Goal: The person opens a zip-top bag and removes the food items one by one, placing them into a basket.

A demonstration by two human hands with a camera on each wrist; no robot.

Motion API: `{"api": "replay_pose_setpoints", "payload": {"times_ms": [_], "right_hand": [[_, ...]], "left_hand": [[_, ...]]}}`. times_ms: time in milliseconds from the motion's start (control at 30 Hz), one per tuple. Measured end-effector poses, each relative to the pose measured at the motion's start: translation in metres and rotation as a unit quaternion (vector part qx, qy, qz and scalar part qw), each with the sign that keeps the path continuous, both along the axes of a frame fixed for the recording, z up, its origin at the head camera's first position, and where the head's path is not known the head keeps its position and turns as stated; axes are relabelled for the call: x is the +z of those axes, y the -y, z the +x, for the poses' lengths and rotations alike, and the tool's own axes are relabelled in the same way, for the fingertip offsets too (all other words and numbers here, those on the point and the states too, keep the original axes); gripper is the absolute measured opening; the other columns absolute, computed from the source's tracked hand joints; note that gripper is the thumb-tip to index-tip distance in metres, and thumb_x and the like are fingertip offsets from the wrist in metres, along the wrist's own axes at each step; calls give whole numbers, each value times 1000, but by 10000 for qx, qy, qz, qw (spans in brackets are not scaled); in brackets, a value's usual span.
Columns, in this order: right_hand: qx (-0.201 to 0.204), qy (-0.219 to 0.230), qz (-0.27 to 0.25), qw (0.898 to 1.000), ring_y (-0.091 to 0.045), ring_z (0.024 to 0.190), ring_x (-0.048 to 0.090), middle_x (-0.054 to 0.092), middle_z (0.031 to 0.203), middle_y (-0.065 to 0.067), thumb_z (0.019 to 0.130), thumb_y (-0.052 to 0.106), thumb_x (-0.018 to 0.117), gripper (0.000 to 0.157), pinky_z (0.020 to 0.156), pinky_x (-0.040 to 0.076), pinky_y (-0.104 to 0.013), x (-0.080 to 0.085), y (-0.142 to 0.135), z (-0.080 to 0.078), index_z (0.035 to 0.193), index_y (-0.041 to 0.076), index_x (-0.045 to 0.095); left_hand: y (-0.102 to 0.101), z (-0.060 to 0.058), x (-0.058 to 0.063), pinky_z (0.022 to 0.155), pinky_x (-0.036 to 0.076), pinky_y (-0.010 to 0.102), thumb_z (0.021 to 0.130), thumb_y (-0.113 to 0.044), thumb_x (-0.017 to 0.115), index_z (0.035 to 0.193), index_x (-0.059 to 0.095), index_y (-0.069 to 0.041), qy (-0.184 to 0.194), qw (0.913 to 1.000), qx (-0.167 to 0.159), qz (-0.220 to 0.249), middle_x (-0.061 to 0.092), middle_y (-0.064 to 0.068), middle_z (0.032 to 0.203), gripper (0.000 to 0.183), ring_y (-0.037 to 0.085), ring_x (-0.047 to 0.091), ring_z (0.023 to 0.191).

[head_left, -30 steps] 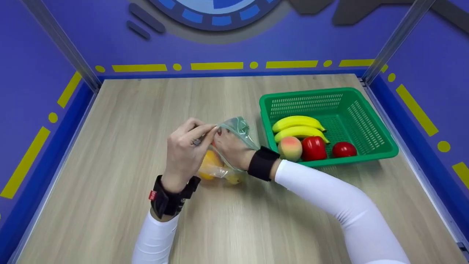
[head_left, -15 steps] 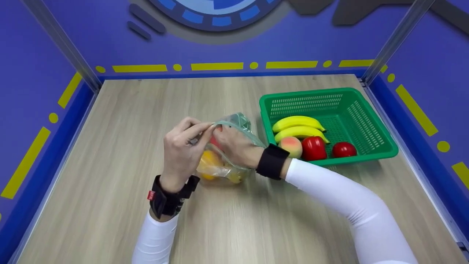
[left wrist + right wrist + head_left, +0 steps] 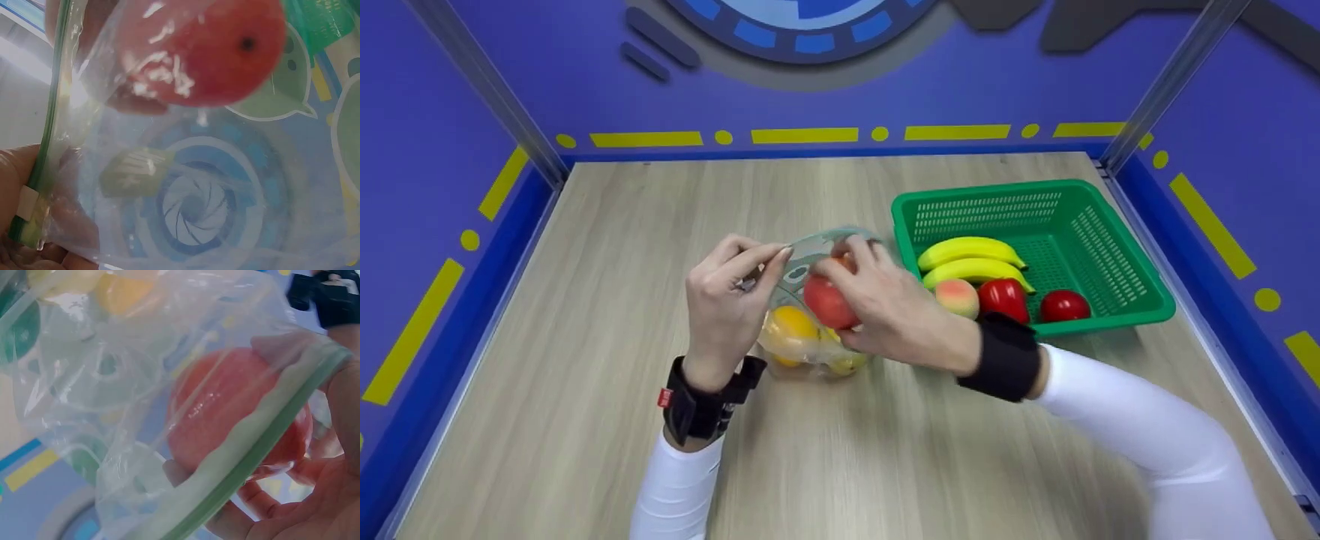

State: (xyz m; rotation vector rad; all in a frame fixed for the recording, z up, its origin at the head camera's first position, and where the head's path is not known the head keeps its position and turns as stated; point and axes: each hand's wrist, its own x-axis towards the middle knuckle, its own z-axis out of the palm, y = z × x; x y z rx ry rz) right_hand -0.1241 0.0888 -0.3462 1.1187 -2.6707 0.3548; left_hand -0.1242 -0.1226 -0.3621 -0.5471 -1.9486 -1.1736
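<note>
My left hand (image 3: 729,300) pinches the edge of a clear zip-lock bag (image 3: 812,246) between thumb and forefinger. Its green zip strip (image 3: 53,107) and small white slider (image 3: 26,203) show in the left wrist view. At the bag's mouth, my right hand (image 3: 896,307) holds a round red fruit (image 3: 829,302), perhaps an apple, with curled fingers. Through the plastic in the right wrist view, the same red fruit (image 3: 219,405) lies partly behind the zip strip. Inside the bag's bottom are an orange-yellow fruit (image 3: 793,322) and a yellowish fruit (image 3: 846,365), partly hidden.
A green basket (image 3: 1144,262) stands to the right on the wooden table (image 3: 645,247). Two bananas (image 3: 971,259), a peach (image 3: 958,298), a red pepper-like piece (image 3: 1005,298) and a red round fruit (image 3: 1065,305) lie in it. Blue panels enclose the table.
My right hand has drawn back to the right, bringing more of the red fruit into view at the bag's mouth. The left hand has shifted slightly left, still pinching the edge.
</note>
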Motion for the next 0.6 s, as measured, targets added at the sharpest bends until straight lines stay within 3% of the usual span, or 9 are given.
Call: {"api": "replay_pose_setpoints", "payload": {"times_ms": [167,333,467,600], "right_hand": [[34,44,-579,9983,-37,126,54,54,137,-17,75,20,97,73,91,65,-44,21,-33,18,137,14,58],[-435,-66,-776,9960,-40,128,54,53,136,-19,73,17,97,71,92,64,-50,36,-65,25,135,13,61],[-949,-240,-886,9913,-43,124,56,52,135,-25,72,16,96,71,93,62,-58,43,-91,19,133,9,62],[-1480,-76,-950,9844,-46,122,53,50,134,-28,73,13,95,71,91,60,-64,42,-118,-1,134,6,60]], "left_hand": [[1,1,2,68,45,7,90,-2,82,94,83,1,170,9998,69,-10,67,12,79,6,15,58,67],[0,2,1,69,46,7,90,-3,82,94,83,1,216,9997,67,-54,67,12,79,6,15,59,67],[0,2,1,69,46,6,90,-2,82,94,82,1,187,9998,71,-22,67,12,80,5,13,58,67],[0,1,1,69,45,7,89,-1,82,93,82,1,140,9999,85,40,67,12,79,4,13,57,67]]}}
